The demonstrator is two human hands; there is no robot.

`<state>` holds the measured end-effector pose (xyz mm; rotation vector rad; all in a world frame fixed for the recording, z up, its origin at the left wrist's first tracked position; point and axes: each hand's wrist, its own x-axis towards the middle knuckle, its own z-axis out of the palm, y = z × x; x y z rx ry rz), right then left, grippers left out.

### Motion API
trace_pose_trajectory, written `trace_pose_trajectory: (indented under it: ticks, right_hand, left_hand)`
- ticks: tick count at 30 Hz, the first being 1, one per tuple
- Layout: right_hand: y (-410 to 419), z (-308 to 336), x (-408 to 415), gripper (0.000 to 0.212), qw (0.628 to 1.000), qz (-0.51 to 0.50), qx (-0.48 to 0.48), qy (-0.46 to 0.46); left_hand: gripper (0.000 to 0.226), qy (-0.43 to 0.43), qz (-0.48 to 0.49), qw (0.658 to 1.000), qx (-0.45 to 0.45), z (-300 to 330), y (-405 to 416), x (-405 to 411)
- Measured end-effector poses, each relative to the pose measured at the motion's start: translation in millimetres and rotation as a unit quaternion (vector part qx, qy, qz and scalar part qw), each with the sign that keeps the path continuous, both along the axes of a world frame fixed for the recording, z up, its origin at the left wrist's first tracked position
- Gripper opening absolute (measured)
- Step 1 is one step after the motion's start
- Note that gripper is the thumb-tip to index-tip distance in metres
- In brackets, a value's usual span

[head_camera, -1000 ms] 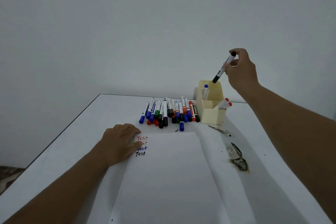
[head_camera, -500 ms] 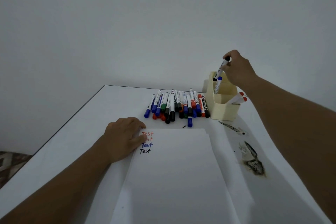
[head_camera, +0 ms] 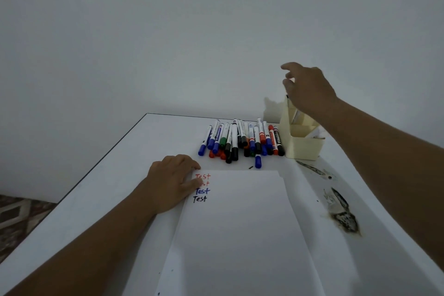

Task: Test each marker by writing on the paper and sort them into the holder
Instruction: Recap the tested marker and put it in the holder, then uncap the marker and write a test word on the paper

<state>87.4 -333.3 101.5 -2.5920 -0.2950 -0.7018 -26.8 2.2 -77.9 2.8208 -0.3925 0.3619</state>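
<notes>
Sorting markers: four tested, most of the pile left

Nearest lies the paper, its long axis running near to far on the table. At its far left corner stand four lines reading "Test", two red, one blue, one black, so I judge four markers tried. The left hand rests flat on that corner, fingers relaxed and gripping nothing.

Beyond it the pile of markers lies side by side, long axes pointing near to far, most coloured caps toward the near edge; all of these look left to test.

Farthest, at right, stands the holder, with markers partly hidden inside. The right hand hovers over it, fingers loosely spread and empty.
</notes>
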Motion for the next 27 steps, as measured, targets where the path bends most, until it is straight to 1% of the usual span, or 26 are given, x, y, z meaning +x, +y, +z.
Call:
trace_pose_trajectory:
  ticks: [2,4,7,9,11,13,15,17,19,20,23,25,27]
  right_hand:
    - [29,-4,-25,0.037,0.996,0.069,0.057,-0.009]
    - [58,-17,-52,0.034,0.984,0.129,0.125,0.017]
    - [94,-56,-80,0.025,0.957,0.168,0.227,0.059]
    - [112,-86,-90,0.023,0.942,0.152,0.284,0.098]
    - [121,-114,-97,0.021,0.931,0.117,0.319,0.134]
    - [120,-136,-103,0.02,0.919,0.091,0.352,0.152]
    - [115,-149,-106,0.018,0.913,0.067,0.372,0.157]
    - [111,-153,-107,0.016,0.899,0.06,0.401,0.165]
    - [110,-155,-106,0.013,0.902,0.069,0.392,0.169]
    - [111,-155,-106,0.012,0.909,0.072,0.373,0.169]
    - [113,-155,-105,0.011,0.927,0.077,0.329,0.163]
    - [113,-155,-104,0.01,0.932,0.077,0.317,0.159]
    - [113,-155,-104,0.009,0.932,0.078,0.316,0.158]
  left_hand:
    - [0.056,0.004,0.001,1.0,-0.003,2,-1,-1]
    - [0.058,0.009,0.003,1.0,-0.003,4,-2,-2]
    - [0.055,0.012,0.005,1.0,0.003,6,-2,-3]
    - [0.055,0.024,0.012,1.0,-0.004,7,-2,-3]
    - [0.055,0.045,0.025,0.998,-0.026,9,-3,-2]
    - [0.049,0.062,0.041,0.996,-0.051,11,-3,0]
    - [0.038,0.069,0.056,0.991,-0.102,12,-1,3]
    - [0.034,0.078,0.069,0.98,-0.17,14,-1,6]
    - [0.035,0.084,0.087,0.972,-0.203,17,-2,9]
    - [0.037,0.081,0.095,0.973,-0.193,18,-4,12]
    - [0.043,0.067,0.098,0.987,-0.11,22,-10,23]
    - [0.045,0.077,0.094,0.991,-0.059,24,-14,31]
    - [0.045,0.092,0.088,0.992,-0.026,25,-14,37]
